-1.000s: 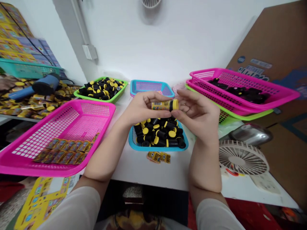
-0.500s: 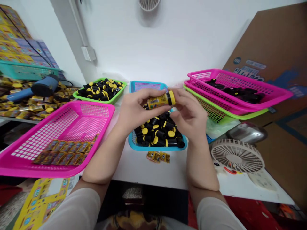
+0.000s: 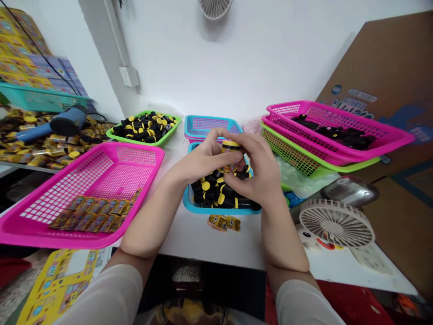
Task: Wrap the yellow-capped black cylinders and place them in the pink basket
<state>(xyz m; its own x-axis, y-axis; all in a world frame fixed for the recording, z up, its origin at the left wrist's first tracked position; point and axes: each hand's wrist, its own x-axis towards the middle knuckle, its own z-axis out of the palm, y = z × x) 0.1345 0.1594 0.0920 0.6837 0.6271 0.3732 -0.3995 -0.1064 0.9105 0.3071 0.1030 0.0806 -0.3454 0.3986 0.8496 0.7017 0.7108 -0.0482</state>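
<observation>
Between my two hands is a small labelled bottle (image 3: 231, 145) with a yellow cap, held upright above a blue basket (image 3: 199, 209). My left hand (image 3: 209, 155) is closed round its left side, thumb across the front. Fingers of my right hand (image 3: 255, 164) close on it from the right, covering part of the label. Beneath, the blue basket holds many black bottles with yellow caps (image 3: 221, 198). Just in front of that basket, a few yellow printed labels (image 3: 223, 222) lie on the white table (image 3: 209, 246).
At left stands a pink basket (image 3: 135, 198) with rows of labelled bottles; behind it, a green basket (image 3: 162, 141) of black bottles. Stacked pink and green baskets (image 3: 389, 135) are at right, near a small fan (image 3: 336, 223). Another blue basket (image 3: 211, 121) sits by the wall.
The bottle has turned from lying sideways to upright, cap on top. My right hand has moved in and now grips it along with my left.
</observation>
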